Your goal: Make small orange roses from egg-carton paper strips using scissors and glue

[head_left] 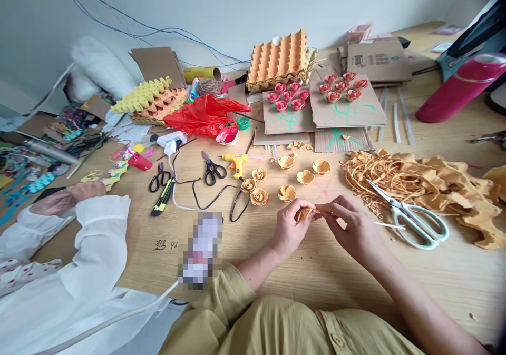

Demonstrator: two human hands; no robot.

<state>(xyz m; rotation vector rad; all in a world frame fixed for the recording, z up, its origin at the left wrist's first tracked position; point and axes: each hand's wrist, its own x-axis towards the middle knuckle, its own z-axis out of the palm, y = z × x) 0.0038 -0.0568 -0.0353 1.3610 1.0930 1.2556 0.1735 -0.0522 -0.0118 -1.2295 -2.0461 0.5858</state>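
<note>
Close in front of me, my left hand point(291, 227) is closed round a small orange egg-carton flower piece point(305, 214), mostly hidden by the fingers. The fingertips of my right hand point(351, 227) pinch at the right edge of the same piece. Just beyond my hands lie several loose orange flower cups point(286, 193). To their left sit rolled orange roses point(259, 196) beside a yellow glue gun point(237, 164). White-handled scissors point(419, 223) rest open to the right of my right hand, against a heap of orange egg-carton scraps point(379, 181).
Cardboard sheets point(288, 123) with red paper roses stand behind the flowers, near stacked egg trays point(276, 57). A red bottle point(454, 89) is at the right. Black scissors point(214, 169), a cutter knife point(163, 198) and cables lie left. A co-worker's white sleeves point(98, 234) reach in at far left.
</note>
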